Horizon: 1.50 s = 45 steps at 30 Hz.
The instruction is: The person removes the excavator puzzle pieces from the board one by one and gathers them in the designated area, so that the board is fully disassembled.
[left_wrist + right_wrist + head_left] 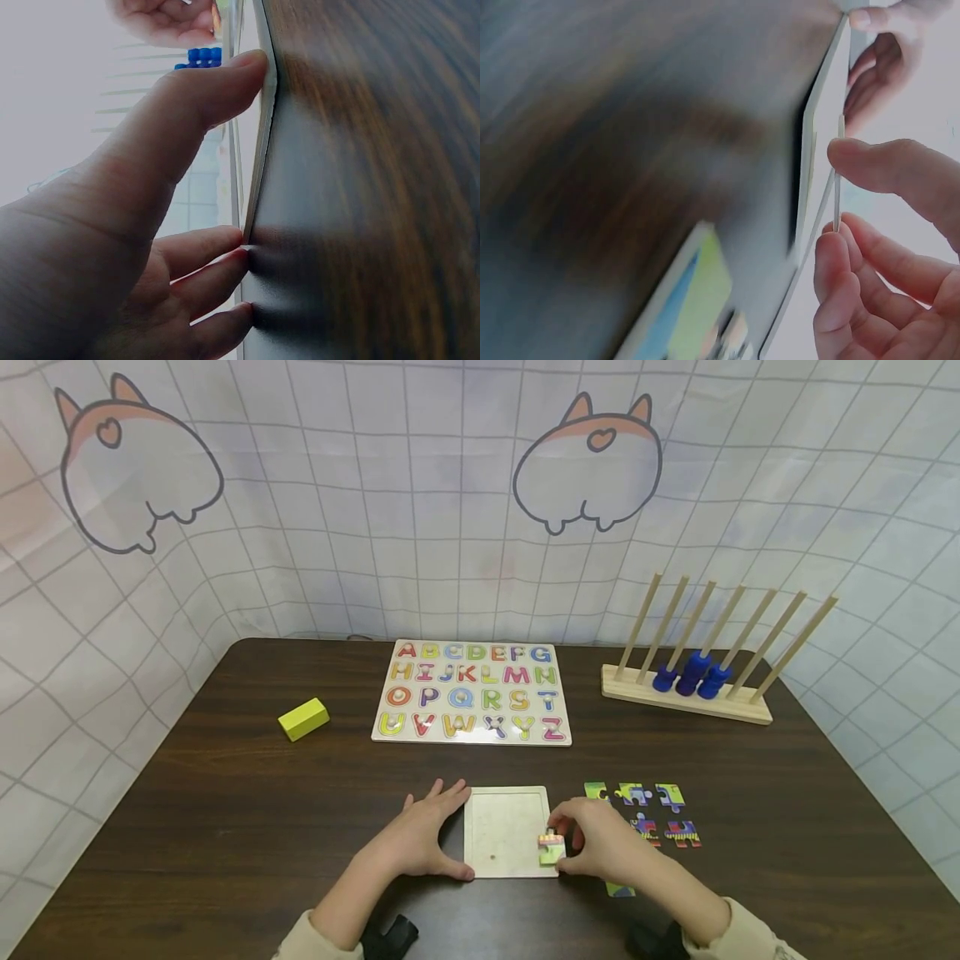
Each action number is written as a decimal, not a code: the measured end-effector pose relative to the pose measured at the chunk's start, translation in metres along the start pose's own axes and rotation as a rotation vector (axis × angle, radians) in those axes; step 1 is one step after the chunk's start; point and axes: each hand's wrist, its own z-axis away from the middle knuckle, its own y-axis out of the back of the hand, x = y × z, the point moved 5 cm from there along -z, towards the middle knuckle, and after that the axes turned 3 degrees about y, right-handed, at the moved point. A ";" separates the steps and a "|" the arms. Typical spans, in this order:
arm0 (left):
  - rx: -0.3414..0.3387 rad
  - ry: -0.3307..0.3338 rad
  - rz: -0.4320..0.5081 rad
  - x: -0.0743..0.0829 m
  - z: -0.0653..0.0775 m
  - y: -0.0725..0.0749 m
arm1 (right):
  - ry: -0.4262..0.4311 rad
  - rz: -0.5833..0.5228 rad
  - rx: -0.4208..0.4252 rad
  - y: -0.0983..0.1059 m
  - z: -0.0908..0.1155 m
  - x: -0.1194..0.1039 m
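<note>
A pale square wooden puzzle tray (501,831) lies on the table. My left hand (420,837) spans its left side, fingers fairly straight, the thumb at the near corner and the fingertips by the far one. Between thumb and fingers my right hand (603,842) pinches a jigsaw piece (552,852), light green with a pinkish strip, over the tray's near right corner. In the right wrist view the piece (838,199) appears edge-on, just off the tray's surface (826,112). Several loose jigsaw pieces (682,833) lie right of the tray, some partly hidden by the right hand.
Behind the tray lies an alphabet board (471,692) with coloured letters. A yellow block (303,719) sits at the back left. At the back right stands a wooden peg rack (686,695) with blue beads on some pegs. White patterned cloth hangs behind the table.
</note>
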 end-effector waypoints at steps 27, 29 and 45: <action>-0.001 0.002 -0.011 0.000 0.001 0.001 | -0.054 0.080 0.144 0.071 0.093 0.066; -0.003 0.001 -0.010 0.000 0.001 0.001 | -0.039 0.073 0.147 0.073 0.099 0.072; -0.008 0.006 -0.004 0.000 0.000 0.001 | 0.015 0.014 0.074 0.066 0.119 0.106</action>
